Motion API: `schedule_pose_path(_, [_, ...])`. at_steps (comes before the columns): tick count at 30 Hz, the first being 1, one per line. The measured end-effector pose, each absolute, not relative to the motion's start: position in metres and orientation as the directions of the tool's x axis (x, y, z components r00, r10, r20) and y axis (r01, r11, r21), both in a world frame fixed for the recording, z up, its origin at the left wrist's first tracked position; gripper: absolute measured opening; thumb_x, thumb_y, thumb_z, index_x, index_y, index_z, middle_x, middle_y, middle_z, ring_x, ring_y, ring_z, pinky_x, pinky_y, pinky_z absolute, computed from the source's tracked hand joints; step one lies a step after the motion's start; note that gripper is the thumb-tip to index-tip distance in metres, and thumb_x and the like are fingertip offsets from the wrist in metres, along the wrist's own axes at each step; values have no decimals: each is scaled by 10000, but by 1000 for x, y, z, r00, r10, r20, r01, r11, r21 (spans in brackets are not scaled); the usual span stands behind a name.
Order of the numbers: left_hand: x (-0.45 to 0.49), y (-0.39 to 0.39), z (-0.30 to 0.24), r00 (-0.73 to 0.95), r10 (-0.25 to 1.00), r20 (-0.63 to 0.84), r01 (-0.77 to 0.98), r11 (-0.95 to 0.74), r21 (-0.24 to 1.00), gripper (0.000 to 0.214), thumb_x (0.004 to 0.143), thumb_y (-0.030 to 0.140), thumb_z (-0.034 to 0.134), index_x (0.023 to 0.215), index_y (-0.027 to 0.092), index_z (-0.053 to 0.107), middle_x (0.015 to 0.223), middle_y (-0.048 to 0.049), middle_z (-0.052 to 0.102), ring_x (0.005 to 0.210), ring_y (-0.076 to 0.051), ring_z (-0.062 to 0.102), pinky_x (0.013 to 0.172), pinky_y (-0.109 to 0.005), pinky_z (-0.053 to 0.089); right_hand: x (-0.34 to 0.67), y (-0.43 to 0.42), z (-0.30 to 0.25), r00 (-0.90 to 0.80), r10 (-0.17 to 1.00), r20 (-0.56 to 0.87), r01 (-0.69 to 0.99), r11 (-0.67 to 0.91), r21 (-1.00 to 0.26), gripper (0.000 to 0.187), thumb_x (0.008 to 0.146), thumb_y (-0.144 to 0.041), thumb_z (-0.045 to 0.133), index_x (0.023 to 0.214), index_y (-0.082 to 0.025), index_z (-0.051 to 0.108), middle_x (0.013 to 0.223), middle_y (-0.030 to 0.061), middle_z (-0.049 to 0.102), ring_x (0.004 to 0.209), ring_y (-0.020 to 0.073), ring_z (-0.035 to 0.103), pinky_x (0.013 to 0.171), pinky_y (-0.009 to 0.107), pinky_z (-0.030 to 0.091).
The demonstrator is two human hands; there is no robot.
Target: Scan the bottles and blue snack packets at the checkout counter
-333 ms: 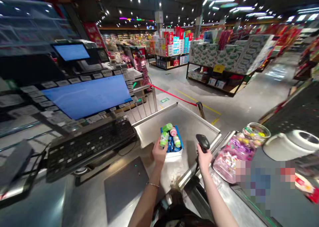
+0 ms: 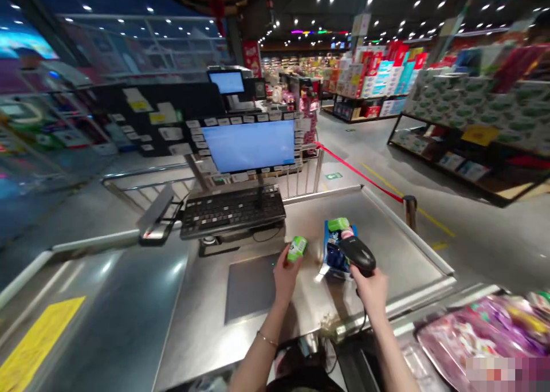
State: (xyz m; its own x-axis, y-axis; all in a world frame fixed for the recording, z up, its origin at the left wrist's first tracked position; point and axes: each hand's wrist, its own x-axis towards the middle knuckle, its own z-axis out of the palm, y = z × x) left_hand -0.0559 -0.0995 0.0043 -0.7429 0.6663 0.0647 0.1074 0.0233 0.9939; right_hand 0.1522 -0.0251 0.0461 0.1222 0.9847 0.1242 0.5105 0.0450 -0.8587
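Between left fingers [image 2: 282,257], a green container [image 2: 297,248].

A red strap [image 2: 361,174] runs to a post [image 2: 410,212].

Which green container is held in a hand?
The green container in the left hand, apart from the blue box; the other visible one lies at that box's far end.
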Motion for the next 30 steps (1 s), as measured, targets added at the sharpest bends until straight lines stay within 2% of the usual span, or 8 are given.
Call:
schedule_pose_path(5, [-86,-161,-4,-812,582,48,26,-46,999,496,685,359,712,1122,170,574,1079,-106,655,949,-191,624,803,-292,488,107,-57,56,-240,968,66,657,212,-724,419,671,-517,528,734,-136,690,628,115,696,642,281,658,559,307,437])
schedule_pose_path(9, [-105,-207,-17,-835,550,-25,-50,-30,998,501,676,370,717,1117,165,599,1079,-114,666,929,-203,641,828,-320,500,76,-89,66,-491,871,-5,675,376,-635,343,721,-439,497,774,-151,674,610,87,686,590,248,646,520,275,400])
schedule_pose_path(12, [-116,-231,-22,-853,512,-105,-128,-10,992,549,678,367,719,1167,158,586,1079,-118,674,934,-212,647,842,-333,505,58,-111,73,-593,803,-62,676,455,-579,304,764,-372,493,868,-148,670,661,94,700,643,249,664,534,259,389])
schedule_pose_path(17, [-132,-248,-20,-864,485,-137,-187,-57,981,582,675,341,727,1205,156,576,1167,-127,645,1020,-224,627,928,-357,475,37,-132,78,-658,744,-117,655,489,-576,301,798,-300,507,1007,-139,651,755,111,722,752,262,690,573,246,394])
schedule_pose_path(30, [-134,-238,-11,-823,553,-129,-214,-92,972,585,667,341,735,1203,159,586,1174,-119,645,1042,-233,626,952,-372,476,30,-132,77,-662,744,-90,653,514,-556,283,824,-273,516,1022,-115,641,771,116,727,777,258,696,608,242,408])
